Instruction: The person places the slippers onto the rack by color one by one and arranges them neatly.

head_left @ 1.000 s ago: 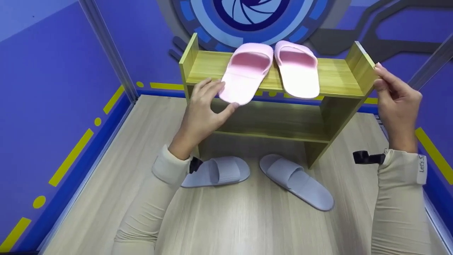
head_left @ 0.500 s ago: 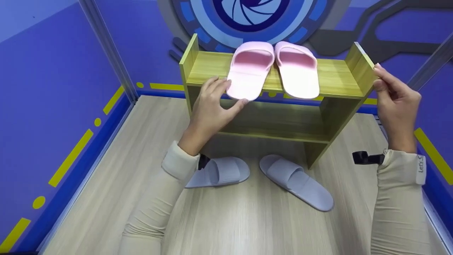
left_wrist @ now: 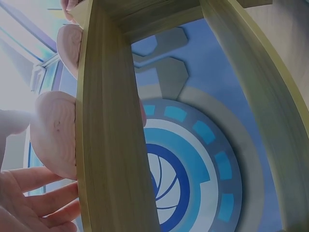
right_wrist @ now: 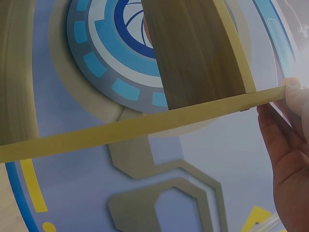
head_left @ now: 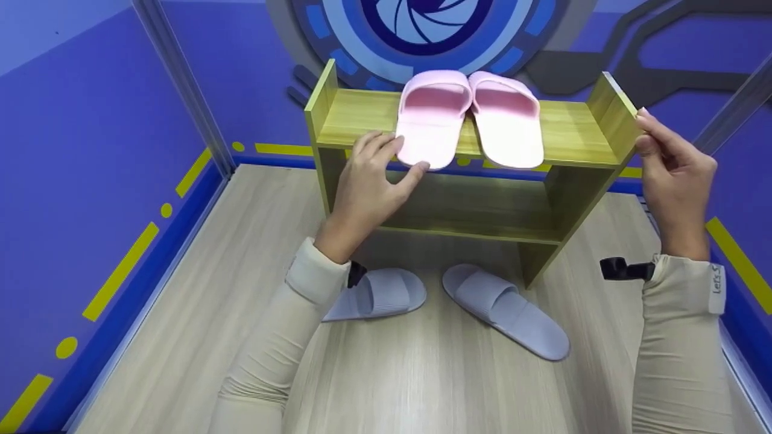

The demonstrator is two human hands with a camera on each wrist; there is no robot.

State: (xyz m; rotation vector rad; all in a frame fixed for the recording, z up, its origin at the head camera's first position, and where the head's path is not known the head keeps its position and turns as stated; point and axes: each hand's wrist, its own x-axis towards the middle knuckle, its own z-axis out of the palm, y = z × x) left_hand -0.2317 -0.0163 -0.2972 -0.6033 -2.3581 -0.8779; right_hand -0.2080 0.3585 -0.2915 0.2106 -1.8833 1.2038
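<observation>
Two pink slippers stand side by side on the top board of a wooden shoe rack [head_left: 470, 232], toes toward the wall. My left hand [head_left: 374, 178] holds the left pink slipper [head_left: 431, 132] at its heel end, thumb at the back edge and fingertips along its left side. In the left wrist view, that slipper's sole [left_wrist: 54, 133] overhangs the board edge between thumb and fingers. Close by on its right is the other pink slipper [head_left: 511, 129], their straps almost touching. My right hand [head_left: 678, 184] grips the rack's right side panel between thumb and fingers, seen also in the right wrist view.
Below the rack, a grey slipper [head_left: 386, 292] lies on the floor [head_left: 410, 380] at the left, partly hidden by my left wrist. Another grey slipper [head_left: 506, 310] lies angled at the right. Blue walls [head_left: 108, 150] enclose the rack at the back and sides.
My left hand has moved right and slightly up, bringing the left pink slipper closer to the other and turning it straighter. My right hand stays on the side panel.
</observation>
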